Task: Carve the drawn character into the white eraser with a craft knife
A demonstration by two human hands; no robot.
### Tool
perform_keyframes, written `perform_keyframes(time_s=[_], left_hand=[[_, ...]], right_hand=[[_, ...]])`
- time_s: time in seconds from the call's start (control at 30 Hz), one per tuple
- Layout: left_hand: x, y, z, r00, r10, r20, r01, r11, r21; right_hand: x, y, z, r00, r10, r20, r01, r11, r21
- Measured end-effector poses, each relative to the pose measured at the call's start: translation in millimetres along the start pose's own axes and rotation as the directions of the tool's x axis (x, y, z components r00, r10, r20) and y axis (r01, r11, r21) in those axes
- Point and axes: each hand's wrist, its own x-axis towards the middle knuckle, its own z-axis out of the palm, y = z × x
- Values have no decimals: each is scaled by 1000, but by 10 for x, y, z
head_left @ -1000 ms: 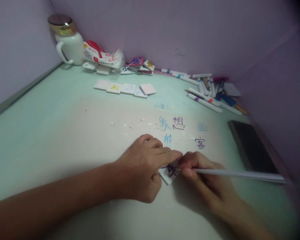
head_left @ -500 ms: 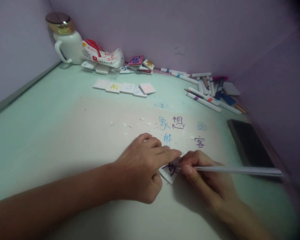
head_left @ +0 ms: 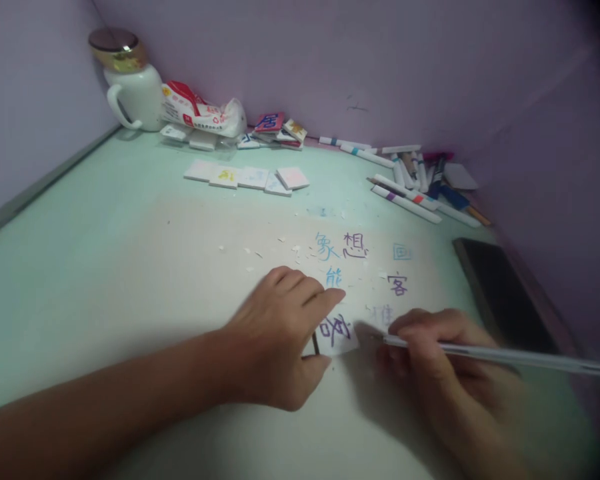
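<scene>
Whitish pen (head_left: 510, 356), tip leftward toward white card (head_left: 349, 344), shaft extending rightward

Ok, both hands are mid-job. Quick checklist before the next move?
1. Pen held in the right hand: ok.
2. Pen tip off the white tile: ok, a gap shows to the tile's right.
3. Left hand firm on the tile: cannot tell; it lies over the left side.
4. Whole tile face visible: not ok, the left hand covers part.
5. Purple ink on the tile dry: cannot tell.
6. Surface free of white scraps: not ok, several lie beyond the left hand.
</scene>
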Motion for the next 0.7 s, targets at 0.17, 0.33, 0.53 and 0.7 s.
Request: perform_keyframes(time_s=[0.17,0.33,0.53,0.7], left_hand=[[-12,12,-5,998,-6,66,1,998,69],[2,11,-10,995,4,104,-12,997,70],[16,9,-12,995,13,94,-17,999,43],[11,1,5,995,11,98,-14,999,35]], right_hand=[[-135,33,-51,993,-114,41,120,970,-210],[-204,-21,-59,997,-26,66,43,961,-271],[-208,-28,-51,992,-19,124,35,991,-126],[-238,44,54,994,-75,84,87,986,-146]])
